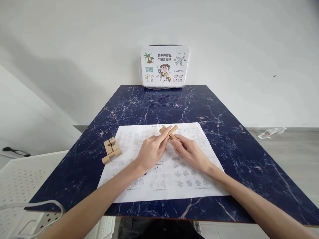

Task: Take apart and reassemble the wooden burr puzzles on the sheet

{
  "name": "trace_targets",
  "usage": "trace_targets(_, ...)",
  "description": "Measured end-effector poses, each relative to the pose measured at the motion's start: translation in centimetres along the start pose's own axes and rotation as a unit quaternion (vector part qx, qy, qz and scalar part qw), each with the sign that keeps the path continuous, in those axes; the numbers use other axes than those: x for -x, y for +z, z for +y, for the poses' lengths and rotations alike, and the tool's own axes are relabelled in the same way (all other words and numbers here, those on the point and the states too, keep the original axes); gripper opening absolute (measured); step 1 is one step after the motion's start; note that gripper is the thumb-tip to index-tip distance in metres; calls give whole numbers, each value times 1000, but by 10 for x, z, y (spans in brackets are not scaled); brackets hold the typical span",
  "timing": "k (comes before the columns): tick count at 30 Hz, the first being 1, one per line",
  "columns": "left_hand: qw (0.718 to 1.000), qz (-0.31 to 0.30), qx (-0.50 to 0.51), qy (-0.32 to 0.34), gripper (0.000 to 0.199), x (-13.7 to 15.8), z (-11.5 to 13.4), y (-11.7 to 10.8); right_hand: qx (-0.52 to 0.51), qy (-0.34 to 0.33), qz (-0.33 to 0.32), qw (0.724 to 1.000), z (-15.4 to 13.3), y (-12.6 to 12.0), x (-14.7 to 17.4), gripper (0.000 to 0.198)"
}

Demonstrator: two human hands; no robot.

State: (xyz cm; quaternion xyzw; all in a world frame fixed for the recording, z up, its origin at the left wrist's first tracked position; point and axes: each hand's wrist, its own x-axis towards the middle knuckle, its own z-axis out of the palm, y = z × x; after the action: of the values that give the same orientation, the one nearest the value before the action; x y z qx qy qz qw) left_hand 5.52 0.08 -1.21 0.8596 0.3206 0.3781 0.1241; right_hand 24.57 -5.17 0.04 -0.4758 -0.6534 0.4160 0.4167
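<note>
Several notched wooden puzzle pieces (pixel 174 129) cross each other between my hands, above the upper middle of a printed sheet. My left hand (pixel 152 148) is closed on them from the left, its index finger stretched along the top. From the right, my right hand (pixel 188 150) pinches a piece between thumb and fingers. My fingers hide part of the joint, so I cannot tell how the pieces interlock. More notched wooden blocks (pixel 111 151) lie at the left edge of the sheet, close together.
The white instruction sheet (pixel 159 192) with small printed diagrams lies on the dark blue marbled table (pixel 159 109). A white cartoon-printed case (pixel 164 66) leans on the wall at the far end. A white perforated rack (pixel 25 176) and a cable (pixel 50 201) are at the left.
</note>
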Motion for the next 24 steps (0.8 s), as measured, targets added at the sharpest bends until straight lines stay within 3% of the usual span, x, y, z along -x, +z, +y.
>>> trace_targets(9,1000,3,22,20,48,0,-5,2,-20,-3,2,1000,2,0,0,33)
trace_targets(15,999,-17,35,29,52,-2,-3,-9,-115,18,-17,993,4,0,-2,35)
trace_targets(17,997,-7,74,-20,53,-3,0,-14,-182,41,-32,982,2,-3,-3,35)
trace_targets(21,979,71,155,-112,46,-8,1,-21,-315,100,-84,940,-1,-11,-6,34)
trace_targets(24,974,33,195,-109,42,-12,1,-26,-375,130,-146,906,2,-15,-6,41)
